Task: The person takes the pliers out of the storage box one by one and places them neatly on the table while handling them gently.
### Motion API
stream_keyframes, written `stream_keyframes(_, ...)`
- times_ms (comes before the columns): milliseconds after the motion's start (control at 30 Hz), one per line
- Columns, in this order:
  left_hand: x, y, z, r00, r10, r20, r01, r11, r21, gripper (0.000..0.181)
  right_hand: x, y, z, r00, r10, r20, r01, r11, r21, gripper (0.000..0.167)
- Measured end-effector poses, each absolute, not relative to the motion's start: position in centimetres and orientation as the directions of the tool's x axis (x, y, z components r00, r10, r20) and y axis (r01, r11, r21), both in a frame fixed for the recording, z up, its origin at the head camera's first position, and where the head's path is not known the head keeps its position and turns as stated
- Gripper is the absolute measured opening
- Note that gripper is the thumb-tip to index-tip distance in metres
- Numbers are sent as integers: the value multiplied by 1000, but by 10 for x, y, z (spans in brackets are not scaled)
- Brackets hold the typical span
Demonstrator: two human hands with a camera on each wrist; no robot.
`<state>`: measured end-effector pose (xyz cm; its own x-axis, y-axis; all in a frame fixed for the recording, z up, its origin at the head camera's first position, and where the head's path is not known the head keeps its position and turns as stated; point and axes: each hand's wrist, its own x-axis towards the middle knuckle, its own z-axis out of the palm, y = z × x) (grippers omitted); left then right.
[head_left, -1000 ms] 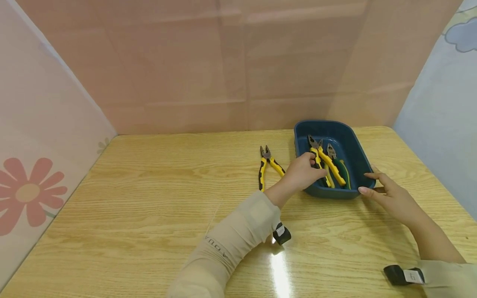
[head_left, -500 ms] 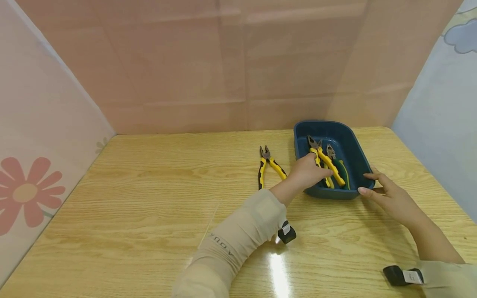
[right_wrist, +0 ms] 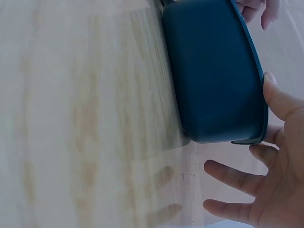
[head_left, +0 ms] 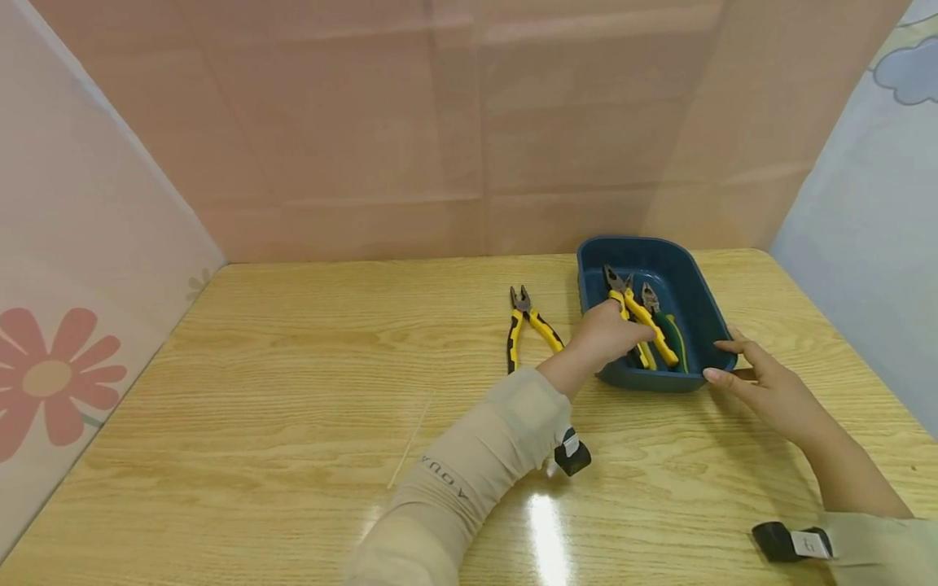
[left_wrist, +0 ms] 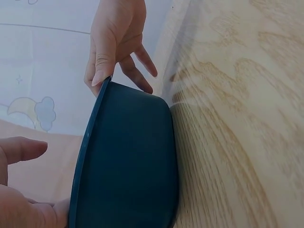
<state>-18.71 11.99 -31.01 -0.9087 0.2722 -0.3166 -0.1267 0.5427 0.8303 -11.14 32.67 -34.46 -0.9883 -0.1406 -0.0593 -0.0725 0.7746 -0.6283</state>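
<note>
A dark blue plastic bin (head_left: 667,381) stands at the table's right. Inside it lie yellow-and-black pliers (head_left: 648,321) and green-handled pliers (head_left: 670,330), their heads toward the back. My left hand (head_left: 602,335) reaches over the bin's left front, on the yellow handles; most of its fingers are hidden behind the hand and bin wall. With my right hand (head_left: 769,395), I pinch the bin's front right corner between thumb and fingers; the other fingers spread beside the wall in the right wrist view. Another pair of yellow-and-black pliers (head_left: 522,317) lies spread on the table left of the bin.
The wooden table (head_left: 293,391) reaches back to a pinkish-brown covered wall (head_left: 352,138). Flowered panels (head_left: 81,244) rise at the left, pale blue ones (head_left: 872,195) at the right. A thin pale strip (head_left: 410,443) shows on the tabletop left of the left sleeve.
My left hand has shifted slightly right and deeper over the pliers in the bin. The pliers, the bin and my right hand have stayed in place.
</note>
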Motion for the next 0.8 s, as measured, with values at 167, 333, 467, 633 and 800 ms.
stream_keyframes(167, -189, 124, -311, -910, 261, -323, -144, 531, 835, 56, -111, 327, -343, -988, -142, -65, -70, 775, -629, 67)
stream_keyframes(333, -191, 128, -312, -904, 248, -348, -178, 520, 835, 46, -112, 327, -342, -985, -146, -89, -59, 777, -627, 61)
stream_keyframes(467, -193, 131, -313, -904, 228, -361, -196, 529, 825, 42, -112, 327, -342, -985, -145, -92, -57, 780, -623, 62)
stream_keyframes(633, -194, 135, -314, -907, 216, -361, -206, 519, 830, 37, -111, 328, -342, -986, -142, -84, -59, 780, -624, 65)
stream_keyframes(800, -194, 138, -314, -909, 207, -361, -203, 536, 819, 24, -111, 329, -344, -988, -139, -65, -68, 775, -628, 68)
